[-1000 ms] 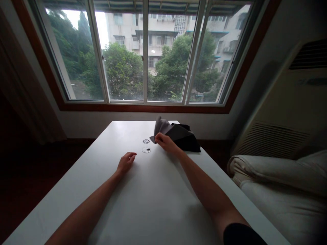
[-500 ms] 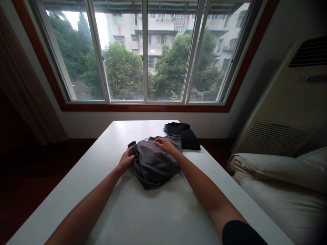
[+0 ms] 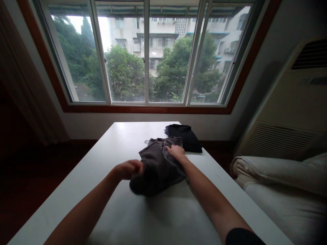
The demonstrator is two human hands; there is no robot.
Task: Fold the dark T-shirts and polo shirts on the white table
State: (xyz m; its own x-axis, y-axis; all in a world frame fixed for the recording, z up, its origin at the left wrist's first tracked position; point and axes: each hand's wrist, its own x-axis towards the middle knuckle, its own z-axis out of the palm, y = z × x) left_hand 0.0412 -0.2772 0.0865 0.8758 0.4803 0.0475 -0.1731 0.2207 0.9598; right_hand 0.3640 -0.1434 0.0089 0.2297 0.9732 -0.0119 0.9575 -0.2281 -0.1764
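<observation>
A dark grey shirt [image 3: 160, 163] lies bunched on the white table [image 3: 120, 211], its near left part lifted and blurred by motion. At its left edge my left hand [image 3: 129, 169] is closed on the cloth, the fingertips smeared. My right hand [image 3: 176, 151] rests on the far right part of the shirt, thumb pointing left and fingers curled down against the fabric. A small pale loop or tag [image 3: 147, 141] pokes out at the far left of the shirt.
Folded dark clothes [image 3: 184, 136] lie at the table's far right corner, right behind the shirt. A cushioned pale seat [image 3: 283, 173] stands along the right side. Beyond the table are a wall and a window [image 3: 127, 75].
My left hand has come nearer, pulling the shirt's left edge up and over to the right. My right hand has shifted a little right and nearer on the cloth.
</observation>
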